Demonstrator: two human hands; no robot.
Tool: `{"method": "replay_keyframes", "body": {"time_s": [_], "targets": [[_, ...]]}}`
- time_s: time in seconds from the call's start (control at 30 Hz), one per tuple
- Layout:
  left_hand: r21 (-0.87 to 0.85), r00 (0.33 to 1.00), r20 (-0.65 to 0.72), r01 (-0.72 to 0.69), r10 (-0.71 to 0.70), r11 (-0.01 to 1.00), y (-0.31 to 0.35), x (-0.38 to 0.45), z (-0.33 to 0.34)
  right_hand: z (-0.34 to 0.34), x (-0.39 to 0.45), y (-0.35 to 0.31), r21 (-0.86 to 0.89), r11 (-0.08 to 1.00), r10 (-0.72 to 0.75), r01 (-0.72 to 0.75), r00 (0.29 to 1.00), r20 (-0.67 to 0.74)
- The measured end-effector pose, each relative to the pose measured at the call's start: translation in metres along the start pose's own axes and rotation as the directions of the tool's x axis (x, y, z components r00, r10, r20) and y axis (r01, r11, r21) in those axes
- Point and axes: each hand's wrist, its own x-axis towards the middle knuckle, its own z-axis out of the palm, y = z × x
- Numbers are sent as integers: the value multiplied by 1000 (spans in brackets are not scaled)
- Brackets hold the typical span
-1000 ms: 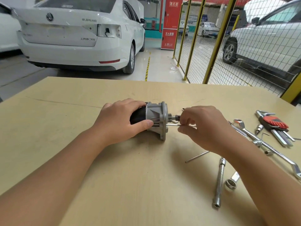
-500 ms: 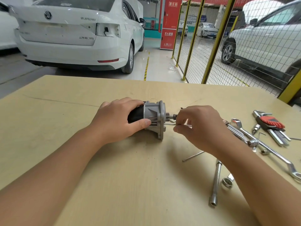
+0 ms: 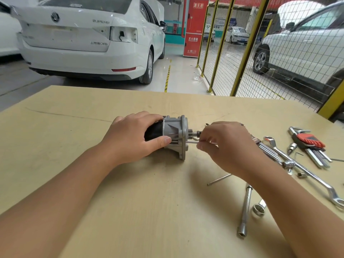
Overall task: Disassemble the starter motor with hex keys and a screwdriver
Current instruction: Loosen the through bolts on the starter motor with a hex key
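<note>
Garage — white car (image 3: pixel 89 40), yellow fence (image 3: pixel 247 45)

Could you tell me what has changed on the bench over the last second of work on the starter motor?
Very little. The right hand still pinches the thin rod at the motor's flange and has barely shifted; whether the rod has come out any further cannot be told. The left hand still grips the starter motor lying on the table. The hex key set and wrenches lie where they were.
</note>
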Motion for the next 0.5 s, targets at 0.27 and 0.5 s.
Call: {"method": "replay_keyframes", "body": {"time_s": [0.27, 0.5], "targets": [[-4, 1000, 2, 4, -4, 1000, 1, 0, -1, -3, 0, 6, -123, 992, 37, -24, 994, 104], [-2, 1000, 3, 6, -6, 1000, 1, 0, -1, -5, 0, 2, -28, 999, 30, -29, 999, 39]]}}
